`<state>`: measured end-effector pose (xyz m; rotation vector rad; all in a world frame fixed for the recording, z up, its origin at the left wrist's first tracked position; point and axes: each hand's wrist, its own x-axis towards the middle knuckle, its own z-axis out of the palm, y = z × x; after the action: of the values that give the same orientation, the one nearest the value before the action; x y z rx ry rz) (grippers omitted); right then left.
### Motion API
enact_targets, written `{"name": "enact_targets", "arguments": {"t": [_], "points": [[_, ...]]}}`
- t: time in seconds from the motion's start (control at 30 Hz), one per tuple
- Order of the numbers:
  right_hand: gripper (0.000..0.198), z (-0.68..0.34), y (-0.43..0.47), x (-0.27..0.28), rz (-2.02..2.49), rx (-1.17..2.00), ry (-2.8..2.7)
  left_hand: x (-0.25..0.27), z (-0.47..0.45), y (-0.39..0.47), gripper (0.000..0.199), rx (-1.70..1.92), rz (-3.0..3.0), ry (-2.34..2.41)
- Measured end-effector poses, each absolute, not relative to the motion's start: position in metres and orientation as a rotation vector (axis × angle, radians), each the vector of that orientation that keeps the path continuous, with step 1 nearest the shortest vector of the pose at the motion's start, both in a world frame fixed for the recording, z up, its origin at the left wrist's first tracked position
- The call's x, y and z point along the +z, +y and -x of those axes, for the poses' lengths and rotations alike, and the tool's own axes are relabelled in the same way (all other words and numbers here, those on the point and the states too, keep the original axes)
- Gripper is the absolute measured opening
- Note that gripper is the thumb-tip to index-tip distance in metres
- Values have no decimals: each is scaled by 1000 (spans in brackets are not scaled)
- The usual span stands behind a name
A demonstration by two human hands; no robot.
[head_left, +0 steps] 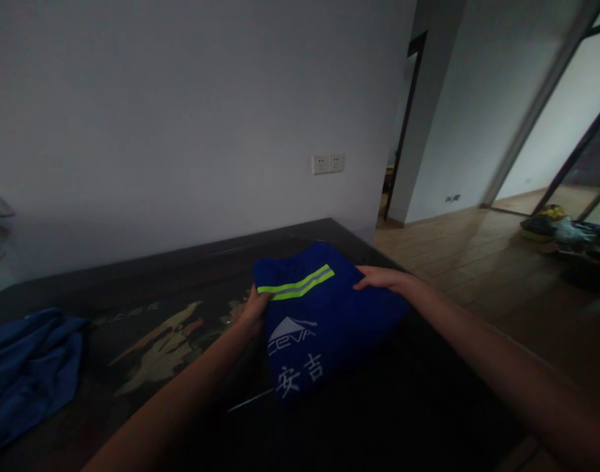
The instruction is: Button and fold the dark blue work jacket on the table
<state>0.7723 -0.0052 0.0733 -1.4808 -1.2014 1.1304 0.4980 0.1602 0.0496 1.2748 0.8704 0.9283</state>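
Observation:
A folded blue garment [324, 321] with a yellow-green reflective stripe and white lettering lies on a dark table [402, 406]. My left hand [253, 309] grips the garment's left edge near the stripe. Fingers of my right hand [381, 278] rest on its far right edge, curled over the cloth. Both forearms reach in from the bottom of the view.
A second, crumpled blue garment [27, 367] lies at the table's left end. The table top shows a pale map-like picture [162, 341]. A white wall with sockets [328, 163] stands behind. Wooden floor [481, 262], a doorway and a heap of items [560, 226] lie to the right.

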Motion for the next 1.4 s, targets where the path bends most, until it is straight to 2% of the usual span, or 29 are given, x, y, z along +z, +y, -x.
{"name": "enact_targets", "arguments": {"t": [0.23, 0.47, 0.67, 0.77, 0.9, 1.03, 1.17, 1.3, 1.4], "points": [[62, -857, 17, 76, 1750, 883, -1148, 60, -600, 201, 69, 962, -1461, 828], [64, -908, 2, 61, 1792, 894, -1037, 54, -651, 203, 69, 917, -1685, 823], [61, -929, -11, 47, 1826, 732, -1045, 54, -654, 191, 92, 830, -1899, 955], [59, -935, -14, 42, 1796, 724, -1061, 55, -645, 170, 83, 826, -2121, 999], [57, -935, -17, 40, 1798, 717, -1025, 43, -630, 124, 54, 654, -2747, 813], [51, -929, -22, 37, 1858, 726, -973, 25, -620, 89, 60, 471, -2890, 557], [46, -923, -22, 38, 2140, 401, -1024, 16, -619, 83, 62, 527, -2837, 542], [68, -910, -14, 48, 2270, 85, -929, 12, -622, 82, 61, 601, -2793, 559], [60, -885, -7, 50, 2338, -268, -997, 12, -623, 81, 61, 588, -2806, 583]]}}
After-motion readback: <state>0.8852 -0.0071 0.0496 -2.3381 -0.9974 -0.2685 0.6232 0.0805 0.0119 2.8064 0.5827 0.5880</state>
